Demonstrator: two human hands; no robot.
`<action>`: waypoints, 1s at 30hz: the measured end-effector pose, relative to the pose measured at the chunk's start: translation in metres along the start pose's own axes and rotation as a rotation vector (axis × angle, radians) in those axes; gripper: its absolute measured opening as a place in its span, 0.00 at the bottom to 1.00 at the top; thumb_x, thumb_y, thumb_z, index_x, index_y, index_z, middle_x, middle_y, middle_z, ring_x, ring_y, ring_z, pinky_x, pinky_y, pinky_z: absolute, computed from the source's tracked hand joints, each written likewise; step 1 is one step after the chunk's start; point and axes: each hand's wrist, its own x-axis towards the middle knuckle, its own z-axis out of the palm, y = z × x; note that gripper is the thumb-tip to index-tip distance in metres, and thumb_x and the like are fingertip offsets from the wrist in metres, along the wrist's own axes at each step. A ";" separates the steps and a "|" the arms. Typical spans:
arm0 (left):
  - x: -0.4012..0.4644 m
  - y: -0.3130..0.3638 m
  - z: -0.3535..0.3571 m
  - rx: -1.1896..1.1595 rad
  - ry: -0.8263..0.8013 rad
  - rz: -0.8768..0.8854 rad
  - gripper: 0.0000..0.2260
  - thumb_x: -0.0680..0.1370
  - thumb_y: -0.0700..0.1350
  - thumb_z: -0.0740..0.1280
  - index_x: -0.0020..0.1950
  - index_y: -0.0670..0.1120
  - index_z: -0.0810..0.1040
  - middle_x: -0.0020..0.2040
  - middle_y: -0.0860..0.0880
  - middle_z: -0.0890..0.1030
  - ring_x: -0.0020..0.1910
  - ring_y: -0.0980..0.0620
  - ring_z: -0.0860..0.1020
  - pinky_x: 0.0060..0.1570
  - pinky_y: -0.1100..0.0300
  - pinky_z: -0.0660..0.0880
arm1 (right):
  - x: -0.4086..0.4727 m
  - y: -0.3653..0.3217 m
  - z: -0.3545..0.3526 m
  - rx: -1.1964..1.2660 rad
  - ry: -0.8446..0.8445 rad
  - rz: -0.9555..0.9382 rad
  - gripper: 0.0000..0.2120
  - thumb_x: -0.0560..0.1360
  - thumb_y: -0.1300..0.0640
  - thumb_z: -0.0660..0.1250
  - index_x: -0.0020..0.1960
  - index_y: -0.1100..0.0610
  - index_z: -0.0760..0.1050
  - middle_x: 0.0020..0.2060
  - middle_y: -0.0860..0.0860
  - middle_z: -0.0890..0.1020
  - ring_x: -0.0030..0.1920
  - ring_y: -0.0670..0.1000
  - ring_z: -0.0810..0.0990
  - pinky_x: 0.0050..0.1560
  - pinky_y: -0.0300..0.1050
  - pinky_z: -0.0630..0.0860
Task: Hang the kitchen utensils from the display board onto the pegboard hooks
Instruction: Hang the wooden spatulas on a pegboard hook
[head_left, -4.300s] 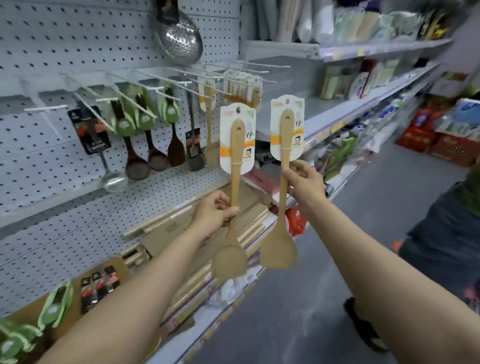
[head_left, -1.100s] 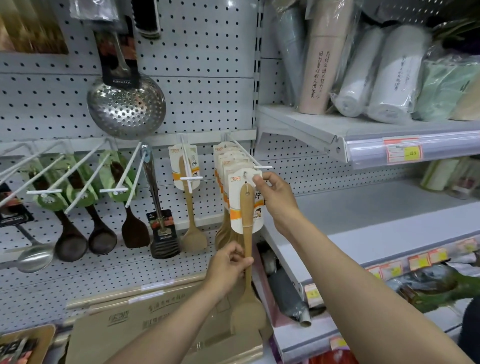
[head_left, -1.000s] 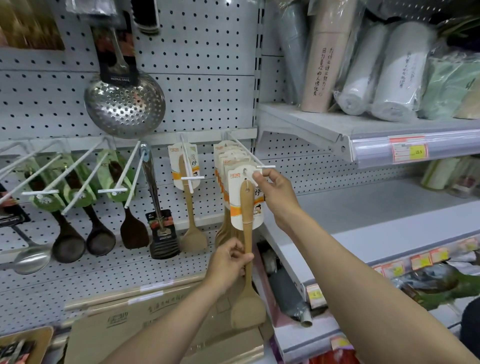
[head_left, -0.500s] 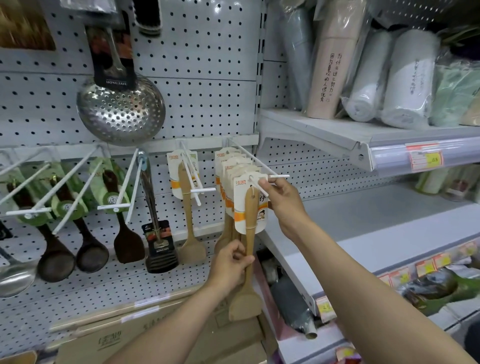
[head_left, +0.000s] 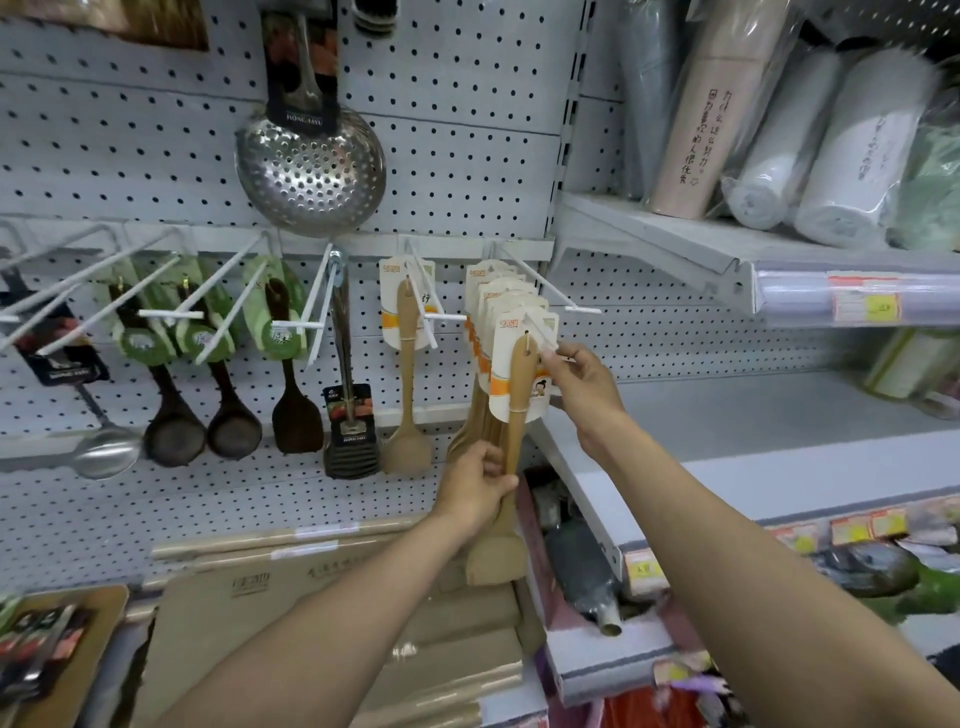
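Observation:
A wooden spatula (head_left: 514, 410) with a white and orange card hangs at the front of a white pegboard hook (head_left: 537, 291), in front of several identical carded spatulas. My left hand (head_left: 475, 488) grips its handle low down. My right hand (head_left: 584, 384) pinches the right edge of its card at the hook's front end. Another carded wooden spatula (head_left: 408, 374) hangs alone on the hook to the left.
A steel skimmer (head_left: 311, 171) hangs above on the pegboard. Dark wooden ladles (head_left: 228, 415), a dark turner and a steel ladle hang on hooks at left. A grey shelf (head_left: 727, 447) juts out at right; cardboard boxes (head_left: 332, 623) lie below.
Earlier I held two spatulas in the aisle; now one is in hand at the pegboard. Over the last second its card slid onto the hook's front end.

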 end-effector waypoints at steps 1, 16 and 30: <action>-0.008 0.003 -0.003 0.003 0.019 -0.012 0.11 0.76 0.43 0.72 0.57 0.49 0.74 0.51 0.50 0.79 0.50 0.52 0.79 0.56 0.53 0.77 | -0.007 0.004 -0.002 -0.047 0.018 0.028 0.10 0.82 0.53 0.65 0.61 0.54 0.75 0.48 0.46 0.81 0.47 0.44 0.80 0.52 0.45 0.78; -0.159 0.039 -0.163 0.678 0.273 0.008 0.29 0.73 0.55 0.74 0.70 0.49 0.69 0.64 0.46 0.74 0.63 0.45 0.74 0.62 0.49 0.73 | -0.114 -0.057 0.059 -1.200 -0.483 -0.437 0.26 0.81 0.44 0.61 0.76 0.53 0.65 0.67 0.58 0.77 0.67 0.60 0.75 0.63 0.55 0.75; -0.348 -0.005 -0.402 0.805 0.605 -0.052 0.27 0.75 0.57 0.70 0.71 0.51 0.67 0.68 0.46 0.72 0.65 0.46 0.72 0.62 0.48 0.73 | -0.270 -0.158 0.288 -1.192 -0.603 -0.925 0.30 0.79 0.39 0.62 0.77 0.48 0.61 0.69 0.55 0.74 0.68 0.56 0.73 0.62 0.55 0.77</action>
